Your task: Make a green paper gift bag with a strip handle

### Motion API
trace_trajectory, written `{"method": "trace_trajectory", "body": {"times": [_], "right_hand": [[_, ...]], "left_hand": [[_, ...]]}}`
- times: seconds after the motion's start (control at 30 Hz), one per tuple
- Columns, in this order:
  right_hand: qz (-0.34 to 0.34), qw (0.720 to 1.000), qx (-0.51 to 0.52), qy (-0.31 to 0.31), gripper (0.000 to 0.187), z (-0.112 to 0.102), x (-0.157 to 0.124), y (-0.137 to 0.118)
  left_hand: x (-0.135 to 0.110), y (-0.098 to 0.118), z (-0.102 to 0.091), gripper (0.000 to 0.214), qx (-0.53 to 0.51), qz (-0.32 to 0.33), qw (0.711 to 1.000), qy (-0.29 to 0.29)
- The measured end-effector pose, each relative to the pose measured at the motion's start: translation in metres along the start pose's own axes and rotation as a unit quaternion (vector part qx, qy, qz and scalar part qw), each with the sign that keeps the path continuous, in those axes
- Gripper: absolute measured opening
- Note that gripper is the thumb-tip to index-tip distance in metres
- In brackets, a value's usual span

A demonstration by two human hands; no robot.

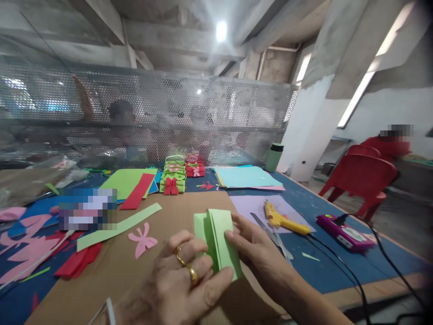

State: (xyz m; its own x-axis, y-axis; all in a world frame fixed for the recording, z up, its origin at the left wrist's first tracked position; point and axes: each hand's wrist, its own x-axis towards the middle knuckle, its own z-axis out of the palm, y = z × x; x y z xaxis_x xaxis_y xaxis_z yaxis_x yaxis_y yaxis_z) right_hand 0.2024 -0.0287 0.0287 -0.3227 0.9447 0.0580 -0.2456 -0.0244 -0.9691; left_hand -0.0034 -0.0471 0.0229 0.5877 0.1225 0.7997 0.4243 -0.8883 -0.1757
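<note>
One folded piece of green paper (222, 239), held upright between left hand (184, 280) and right hand (260, 248), over a brown cardboard sheet (199, 203) on the blue tabletop (318, 275). Folded into several layers, with no bow or handle visible on it, so seemingly only part-made. Cannot tell whether glued anywhere. Gripped at its right panel by the right hand, thumb on the near face and fingers behind; pinched lower down by the left hand, fingers curled at the left panel, thumb at the lower edge.

Left of this, loose and flat: a pink bow cut-out (143, 240), shaped but not attached to anything, and a pale green strip (120, 228), unfolded. Farther left, pink cut-outs (25, 248) and red strips (79, 262), likewise loose. To the right, a yellow glue gun (280, 221), lying out of hand on a purple sheet (245, 207), beside a metal blade (262, 224). Toward the back, finished by the look of them: small green bags (181, 183), fronted by a red bow (171, 185), and just beside, a red bag (202, 171).
</note>
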Motion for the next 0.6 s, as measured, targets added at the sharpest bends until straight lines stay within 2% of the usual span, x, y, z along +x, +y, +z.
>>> {"method": "trace_trajectory", "body": {"times": [0.03,0.1,0.17,0.2,0.27,0.33,0.37,0.43,0.47,0.5,0.6], "right_hand": [[-0.012,1.0,0.001,0.012,0.053,0.0,0.0,-0.001],[-0.035,0.999,0.008,0.036,0.053,0.001,0.001,-0.004],[-0.057,0.996,0.019,0.059,0.051,0.005,0.003,-0.005],[-0.063,0.995,0.025,0.07,0.051,0.007,0.004,-0.006],[-0.07,0.993,0.046,0.084,0.05,0.014,0.006,-0.006],[-0.071,0.991,0.07,0.093,0.052,0.02,0.008,-0.004],[-0.073,0.989,0.082,0.097,0.053,0.024,0.008,-0.002],[-0.08,0.987,0.099,0.097,0.057,0.029,0.009,0.002],[-0.083,0.987,0.102,0.094,0.057,0.032,0.009,0.003],[-0.087,0.987,0.103,0.087,0.057,0.034,0.009,0.005],[-0.101,0.99,0.082,0.05,0.054,0.034,0.009,0.006]], "left_hand": [[-0.002,-0.001,-0.001,0.032,0.002,-0.024,0.999,0.027],[-0.005,-0.004,-0.003,0.039,0.002,-0.127,0.99,0.055],[-0.008,-0.008,-0.004,0.05,-0.05,-0.285,0.956,0.048],[-0.008,-0.011,-0.003,0.059,-0.113,-0.361,0.925,0.041],[-0.007,-0.015,0.002,0.079,-0.293,-0.468,0.834,0.029],[-0.002,-0.016,0.009,0.088,-0.469,-0.518,0.713,0.047],[0.001,-0.014,0.013,0.086,-0.53,-0.536,0.655,0.05],[0.008,-0.01,0.02,0.074,-0.592,-0.564,0.572,0.061],[0.011,-0.008,0.022,0.066,-0.603,-0.575,0.548,0.072],[0.013,-0.007,0.023,0.059,-0.603,-0.584,0.536,0.085],[0.015,-0.012,0.021,0.044,-0.592,-0.591,0.538,0.107]]}}
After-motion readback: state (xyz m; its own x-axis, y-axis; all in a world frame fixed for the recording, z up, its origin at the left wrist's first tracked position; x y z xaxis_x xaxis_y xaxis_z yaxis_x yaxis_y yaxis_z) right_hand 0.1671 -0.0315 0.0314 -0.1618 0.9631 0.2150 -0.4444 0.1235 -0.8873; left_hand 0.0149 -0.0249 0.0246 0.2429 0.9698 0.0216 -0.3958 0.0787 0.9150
